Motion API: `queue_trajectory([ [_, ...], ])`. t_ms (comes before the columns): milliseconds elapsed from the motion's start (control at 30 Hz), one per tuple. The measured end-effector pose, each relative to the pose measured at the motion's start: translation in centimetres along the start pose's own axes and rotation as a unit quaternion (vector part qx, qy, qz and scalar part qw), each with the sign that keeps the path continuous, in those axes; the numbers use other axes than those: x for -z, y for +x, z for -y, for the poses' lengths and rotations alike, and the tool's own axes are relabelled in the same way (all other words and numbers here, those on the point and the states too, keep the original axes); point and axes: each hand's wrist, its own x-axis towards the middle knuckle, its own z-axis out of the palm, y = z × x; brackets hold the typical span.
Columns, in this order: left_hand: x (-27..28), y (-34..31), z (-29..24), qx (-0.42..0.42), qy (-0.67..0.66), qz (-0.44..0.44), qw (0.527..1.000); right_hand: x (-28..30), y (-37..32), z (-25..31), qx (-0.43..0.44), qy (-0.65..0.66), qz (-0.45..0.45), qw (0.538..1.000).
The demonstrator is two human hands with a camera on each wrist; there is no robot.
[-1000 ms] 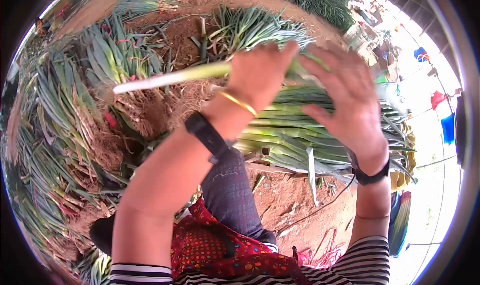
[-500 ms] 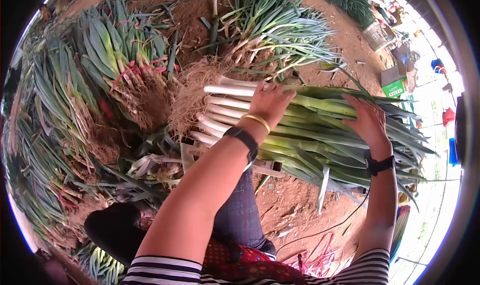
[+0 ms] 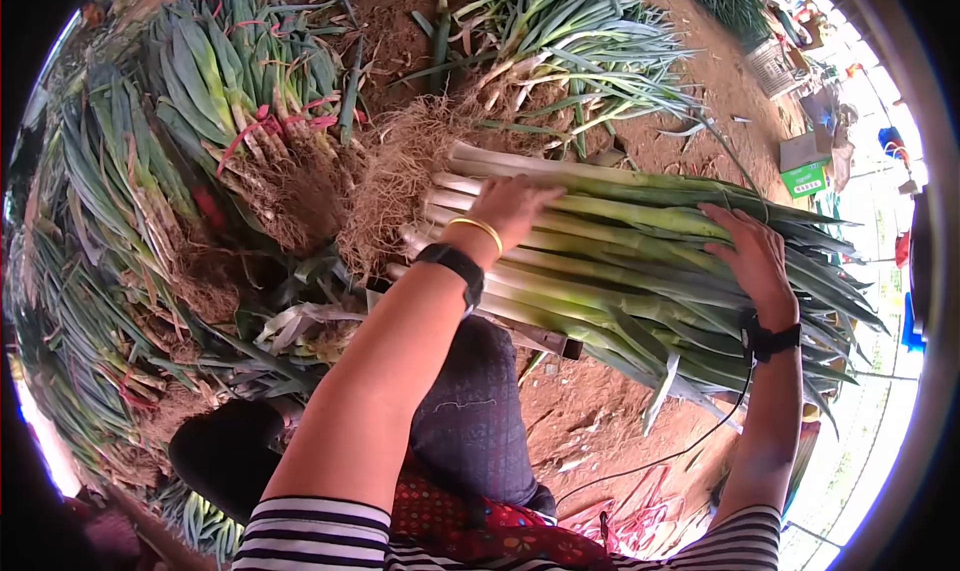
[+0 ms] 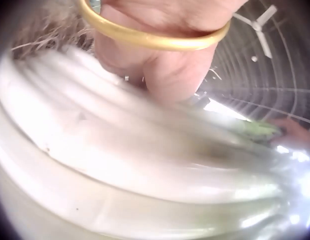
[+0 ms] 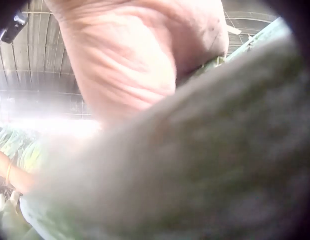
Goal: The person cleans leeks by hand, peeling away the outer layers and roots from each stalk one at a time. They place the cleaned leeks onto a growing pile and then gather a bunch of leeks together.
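Note:
A thick stack of cleaned leeks lies across a low wooden stand, white stalks to the left and green leaves to the right. My left hand rests flat on the white stalk ends, fingers straight, a gold bangle at the wrist. My right hand presses flat on the green leafy part of the stack, fingers spread. Neither hand grips a single stalk.
Bundles of uncleaned leeks with roots and soil lie on the red earth to the left and behind. More leeks lie at the back. Boxes and a crate stand at the far right. My knee is under the stand.
One second ago my left hand held a single leek up in the air; that leek now lies on the stack. Both hands have come down flat on the stack.

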Motion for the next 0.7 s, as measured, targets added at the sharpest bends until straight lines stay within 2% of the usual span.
queue_trajectory([
  [33, -1.6, 0.4, 1.8, -0.009, -0.01, -0.041, 0.999, 0.3, 0.2, 0.8, -0.013, 0.036, 0.037, 0.999],
  [67, -1.8, 0.2, 3.3, -0.005, -0.077, -0.069, 0.995, 0.0, 0.3, 1.1, -0.016, 0.035, 0.042, 0.998],
  [133, -0.9, -1.0, 4.6, 0.026, -0.089, 0.002, 0.996, -1.3, 0.5, 1.2, 0.042, 0.021, 0.012, 0.999],
  [200, -0.6, -1.9, 4.1, 0.028, -0.071, 0.004, 0.997, -1.6, 0.1, 1.2, 0.044, -0.001, -0.017, 0.999],
  [267, -0.9, -3.1, 3.5, 0.038, -0.053, 0.004, 0.998, -0.4, 0.3, 2.3, -0.032, 0.03, 0.057, 0.997],
  [300, -1.2, -3.5, 3.4, 0.044, -0.046, -0.012, 0.998, -0.2, 0.3, 2.4, -0.03, 0.03, 0.057, 0.997],
  [333, -1.4, -3.8, 3.5, 0.052, -0.039, -0.029, 0.997, 0.0, 0.1, 2.6, -0.073, 0.008, 0.067, 0.995],
  [367, -1.4, -3.4, 3.7, 0.064, -0.048, 0.01, 0.997, 0.2, 0.0, 2.7, -0.114, -0.014, 0.075, 0.991],
  [433, -1.2, -2.9, 3.8, 0.07, -0.042, 0.011, 0.997, 1.2, -0.6, 1.2, -0.144, -0.066, 0.092, 0.983],
  [500, -1.3, -3.0, 3.3, 0.072, -0.029, 0.001, 0.997, 1.6, -2.5, -1.6, -0.217, -0.121, 0.11, 0.962],
  [567, -1.0, -2.8, 2.9, 0.071, -0.026, 0.023, 0.997, 3.2, -4.0, -1.4, -0.284, -0.096, 0.132, 0.945],
  [600, -0.7, -2.7, 3.1, 0.064, -0.025, 0.046, 0.997, 2.6, -5.0, -1.7, -0.301, -0.102, 0.132, 0.939],
  [667, -1.9, -2.9, 3.5, 0.047, -0.02, -0.013, 0.999, 0.7, -7.0, -3.7, -0.321, -0.103, 0.136, 0.932],
  [700, -1.3, -2.7, 3.4, 0.05, -0.03, 0.018, 0.998, -0.2, -7.2, -4.3, -0.325, -0.099, 0.138, 0.93],
])
